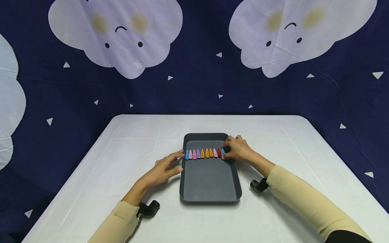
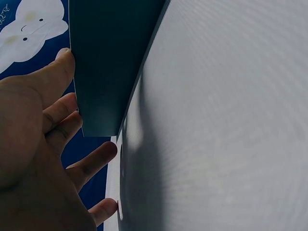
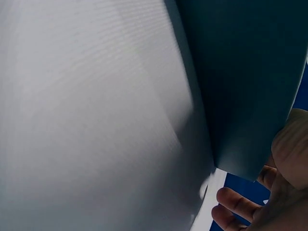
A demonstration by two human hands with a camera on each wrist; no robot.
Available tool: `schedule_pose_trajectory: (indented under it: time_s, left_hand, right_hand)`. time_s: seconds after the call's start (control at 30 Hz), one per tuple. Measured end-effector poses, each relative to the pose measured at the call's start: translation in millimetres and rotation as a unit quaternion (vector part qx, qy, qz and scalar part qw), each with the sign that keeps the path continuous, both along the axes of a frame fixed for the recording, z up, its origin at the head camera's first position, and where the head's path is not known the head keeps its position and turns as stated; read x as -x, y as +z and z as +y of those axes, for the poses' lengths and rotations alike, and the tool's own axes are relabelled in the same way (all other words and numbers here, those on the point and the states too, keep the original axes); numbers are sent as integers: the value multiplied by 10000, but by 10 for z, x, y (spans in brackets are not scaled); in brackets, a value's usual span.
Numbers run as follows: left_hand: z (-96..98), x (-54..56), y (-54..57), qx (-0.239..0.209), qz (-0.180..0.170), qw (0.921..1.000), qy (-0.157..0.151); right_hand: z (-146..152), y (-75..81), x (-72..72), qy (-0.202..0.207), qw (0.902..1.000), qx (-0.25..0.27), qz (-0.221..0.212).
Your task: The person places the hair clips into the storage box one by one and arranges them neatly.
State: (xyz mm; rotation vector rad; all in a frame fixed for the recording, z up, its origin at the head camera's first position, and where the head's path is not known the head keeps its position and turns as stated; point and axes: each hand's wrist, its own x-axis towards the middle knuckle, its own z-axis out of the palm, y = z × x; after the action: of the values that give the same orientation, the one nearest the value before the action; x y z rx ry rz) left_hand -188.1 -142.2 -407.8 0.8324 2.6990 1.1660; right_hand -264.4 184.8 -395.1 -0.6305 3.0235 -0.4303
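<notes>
A row of colourful snap hair clips (image 1: 207,153) stands side by side across the upper part of a dark grey tray (image 1: 209,182). From left to right they run blue, pinks, purple, oranges, pink, red and blue. My right hand (image 1: 238,148) reaches over the tray's right edge and pinches the rightmost blue hair clip (image 1: 223,152) between thumb and fingers. Spread along the tray's left rim, my left hand (image 1: 162,170) has its fingers extended and touches the edge. Both wrist views show the tray's outer side wall (image 2: 108,67) beside the hands; the clips are hidden there.
The tray lies on a white-covered table (image 1: 146,135). Behind the table hangs a dark blue cloth (image 1: 194,91) with white clouds and small triangles. A black wrist camera (image 1: 149,209) sits under the left wrist, another black wrist camera (image 1: 259,185) under the right.
</notes>
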Motion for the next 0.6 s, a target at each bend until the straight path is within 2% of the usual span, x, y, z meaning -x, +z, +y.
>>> schedule_pose_trajectory:
  time_s: [0.6]
  left_hand:
    - [13,5,4,1,-132,9999,73]
  right_hand:
    - [0,-13,-4,55,10000,-40,69]
